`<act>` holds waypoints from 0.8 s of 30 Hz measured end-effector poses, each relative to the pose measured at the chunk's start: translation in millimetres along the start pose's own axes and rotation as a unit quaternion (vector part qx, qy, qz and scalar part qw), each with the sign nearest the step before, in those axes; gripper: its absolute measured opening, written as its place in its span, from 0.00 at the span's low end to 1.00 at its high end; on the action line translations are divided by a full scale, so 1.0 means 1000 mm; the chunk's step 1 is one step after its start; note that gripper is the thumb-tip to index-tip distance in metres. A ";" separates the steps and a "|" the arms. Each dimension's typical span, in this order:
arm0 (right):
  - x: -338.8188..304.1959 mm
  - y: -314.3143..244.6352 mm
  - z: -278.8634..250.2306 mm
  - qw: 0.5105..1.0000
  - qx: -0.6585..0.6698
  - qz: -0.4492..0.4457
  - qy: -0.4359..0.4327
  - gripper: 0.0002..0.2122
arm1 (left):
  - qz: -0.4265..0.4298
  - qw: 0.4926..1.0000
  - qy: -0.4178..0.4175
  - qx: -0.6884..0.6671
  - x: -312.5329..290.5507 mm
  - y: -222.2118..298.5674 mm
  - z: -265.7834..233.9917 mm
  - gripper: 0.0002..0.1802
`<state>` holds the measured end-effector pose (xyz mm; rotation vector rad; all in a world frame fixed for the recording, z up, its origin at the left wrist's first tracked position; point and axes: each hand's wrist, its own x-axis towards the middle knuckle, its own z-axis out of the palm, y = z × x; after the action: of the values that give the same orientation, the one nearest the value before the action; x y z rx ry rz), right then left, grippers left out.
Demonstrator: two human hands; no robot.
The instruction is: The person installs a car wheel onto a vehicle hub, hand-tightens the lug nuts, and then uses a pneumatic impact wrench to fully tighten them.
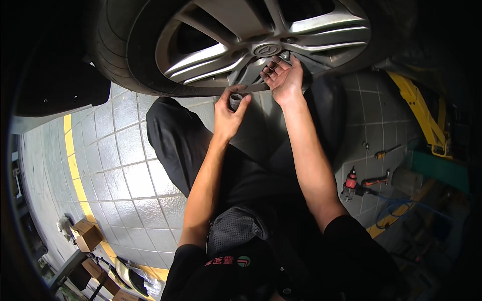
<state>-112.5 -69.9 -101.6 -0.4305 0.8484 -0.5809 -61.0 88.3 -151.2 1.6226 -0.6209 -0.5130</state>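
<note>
Just below the wheel rim, my left hand is closed around a short dark cylinder that looks like a socket, its open end facing up. My right hand is raised palm up at the wheel's hub. Its thumb and forefinger are on either side of a shiny wheel nut, and the other fingers are curled. The silver alloy wheel has a round centre cap right beside that hand. A black tyre surrounds the rim.
On the tiled floor at right lie a red-and-black power tool, an orange-handled tool and a screwdriver. A yellow metal stand rises beyond them. Cardboard boxes sit at lower left near a yellow floor line.
</note>
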 end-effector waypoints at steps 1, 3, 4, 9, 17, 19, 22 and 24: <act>0.005 0.001 -0.003 0.999 -0.018 -0.026 0.001 0.19 | 0.000 1.000 -0.001 0.002 0.000 0.000 0.001 0.19; 0.015 0.004 -0.008 0.996 -0.055 -0.076 0.003 0.18 | 0.001 1.000 0.000 0.004 0.001 -0.001 0.002 0.18; 0.015 0.005 -0.010 0.998 -0.033 -0.055 -0.014 0.16 | 0.003 1.000 0.000 0.004 0.001 -0.001 0.002 0.18; 0.011 0.004 -0.007 1.000 0.008 -0.023 -0.003 0.16 | 0.022 1.000 -0.005 -0.013 -0.001 0.008 0.000 0.19; 0.008 0.000 -0.004 0.999 0.038 -0.009 0.019 0.16 | 0.023 0.984 -0.104 -0.142 -0.032 0.108 -0.016 0.27; 0.022 0.003 -0.014 0.999 -0.005 -0.051 0.018 0.15 | 0.052 0.975 -0.147 -0.160 -0.038 0.131 -0.021 0.30; 0.025 0.006 -0.014 0.999 -0.013 -0.042 -0.007 0.15 | 0.070 0.964 -0.180 -0.183 -0.045 0.147 -0.026 0.34; 0.018 0.004 -0.010 1.000 0.005 -0.009 -0.013 0.15 | 0.054 0.961 -0.176 -0.206 -0.049 0.153 -0.025 0.35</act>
<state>-109.9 -79.6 -119.8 -0.4362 0.8162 -0.5958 -98.1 125.0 2.4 1.1051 -0.8003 -0.8022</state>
